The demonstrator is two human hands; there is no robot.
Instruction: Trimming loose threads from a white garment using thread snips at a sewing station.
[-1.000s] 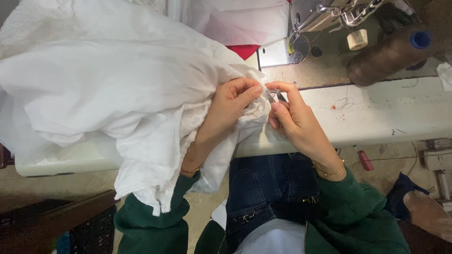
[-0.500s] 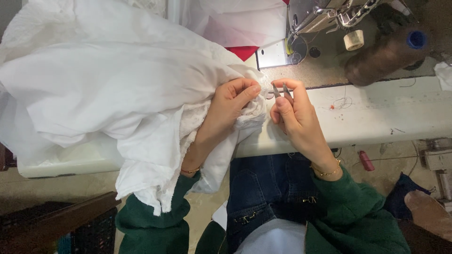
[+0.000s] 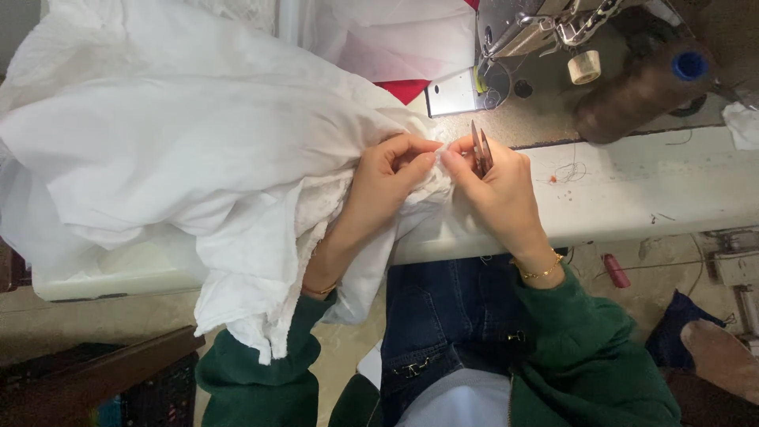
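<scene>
Nearest the camera sit the person's lap in blue jeans and two dark green sleeves, each wrist wearing a thin gold bracelet. From there the forearms reach up to the front edge of a pale sewing table. The left hand has its fingers curled shut, pinching a bunched fold of white cloth between thumb and fingertips. The right hand meets it fingertip to fingertip, also pinching the cloth, and its fingers are closed around small thread snips whose two narrow blades point away from the person, just above the knuckles. The cloth lies heaped over the left part of the table, spilling over the front edge onto the left sleeve, with a lacy, textured strip showing beside the left wrist. Loose thread bits lie on the table just right of the right hand. Farther back stands the metal head of a sewing machine, with a small cream spool and a large brown thread cone lying to its right. A patch of red fabric peeks out behind the white cloth.
</scene>
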